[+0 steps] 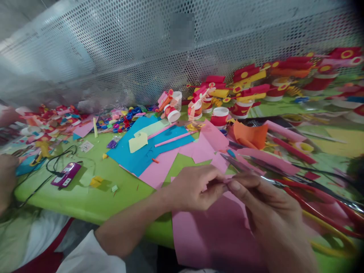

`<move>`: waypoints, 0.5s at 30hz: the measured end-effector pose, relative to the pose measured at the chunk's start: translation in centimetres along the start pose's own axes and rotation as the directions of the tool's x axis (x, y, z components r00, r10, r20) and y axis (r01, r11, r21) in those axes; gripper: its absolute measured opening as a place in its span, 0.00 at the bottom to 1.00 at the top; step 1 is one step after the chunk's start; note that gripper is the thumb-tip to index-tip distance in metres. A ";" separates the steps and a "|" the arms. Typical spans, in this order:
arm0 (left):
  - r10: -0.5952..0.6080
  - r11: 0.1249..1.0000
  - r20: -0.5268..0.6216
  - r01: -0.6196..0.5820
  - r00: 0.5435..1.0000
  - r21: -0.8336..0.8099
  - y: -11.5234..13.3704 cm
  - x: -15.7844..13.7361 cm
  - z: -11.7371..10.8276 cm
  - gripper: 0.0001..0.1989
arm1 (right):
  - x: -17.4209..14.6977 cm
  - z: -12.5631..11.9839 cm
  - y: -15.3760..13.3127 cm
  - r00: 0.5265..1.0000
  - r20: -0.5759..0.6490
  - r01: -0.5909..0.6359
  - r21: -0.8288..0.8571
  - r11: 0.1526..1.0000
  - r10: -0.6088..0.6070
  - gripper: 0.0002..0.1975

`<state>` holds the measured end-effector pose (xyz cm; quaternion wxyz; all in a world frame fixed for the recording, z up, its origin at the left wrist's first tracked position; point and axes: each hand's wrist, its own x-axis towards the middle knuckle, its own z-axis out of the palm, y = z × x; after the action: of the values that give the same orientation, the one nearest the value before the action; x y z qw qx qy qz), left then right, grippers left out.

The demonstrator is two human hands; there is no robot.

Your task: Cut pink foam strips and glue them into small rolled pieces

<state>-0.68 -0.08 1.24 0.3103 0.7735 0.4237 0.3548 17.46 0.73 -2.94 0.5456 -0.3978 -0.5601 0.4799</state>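
My left hand (199, 187) and my right hand (271, 212) meet over the table, fingertips closed in a pinch on a small piece of pink paper (228, 177). Most of that piece is hidden by the fingers. Beneath both hands lies a large pink sheet (210, 235), hanging past the table's front edge. Beside my right hand are red-handled scissors (313, 201) and a yellow scissor handle (331, 244), with blades pointing away to the left.
Blue sheets (127, 153) and pink scraps cover the green table (93, 204). Paper-cup models (244, 102) line the back, before a perforated metal panel (127, 49). A purple device (66, 174) with a cable lies left, near another person's arm (7, 182).
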 end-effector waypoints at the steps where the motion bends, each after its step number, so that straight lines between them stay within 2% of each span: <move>1: -0.032 0.999 0.012 0.033 0.999 -0.036 -0.2 0.0 -0.2 0.04 | 0.1 0.0 -0.1 1.000 0.011 -0.002 -0.026 1.000 0.002 0.04; 3: -0.121 0.986 0.015 0.122 0.993 -0.113 -0.7 0.2 -0.9 0.05 | 0.2 0.2 -0.4 1.000 0.005 -0.006 -0.113 0.994 0.007 0.06; 6: -0.239 0.969 -0.090 0.232 0.967 -0.085 -2.2 0.5 -2.4 0.07 | 0.2 0.4 -0.6 0.996 -0.080 0.012 -0.224 0.975 -0.031 0.12; 8: -0.279 0.942 -0.214 0.310 0.936 0.127 -3.5 0.8 -3.4 0.09 | 0.1 0.5 -0.6 0.995 -0.081 0.037 -0.225 0.974 -0.057 0.14; 10: -0.285 0.851 -0.300 0.384 0.910 0.358 -4.9 1.0 -4.1 0.11 | 0.1 0.5 -0.4 0.997 -0.035 0.062 -0.203 0.977 -0.070 0.12; 12: -0.290 0.759 -0.293 0.405 0.911 0.510 -6.1 1.1 -4.5 0.12 | 0.1 0.4 -0.3 0.997 0.027 0.073 -0.200 0.977 -0.069 0.10; 15: -0.276 0.712 -0.279 0.391 0.920 0.583 -7.7 1.4 -4.4 0.13 | 0.3 0.4 -0.3 0.993 0.068 0.112 -0.198 0.974 -0.100 0.08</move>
<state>-7.08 5.35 -1.92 0.0559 0.7089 0.6752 0.1960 17.09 0.87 -2.53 0.5110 -0.4064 -0.6418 0.4023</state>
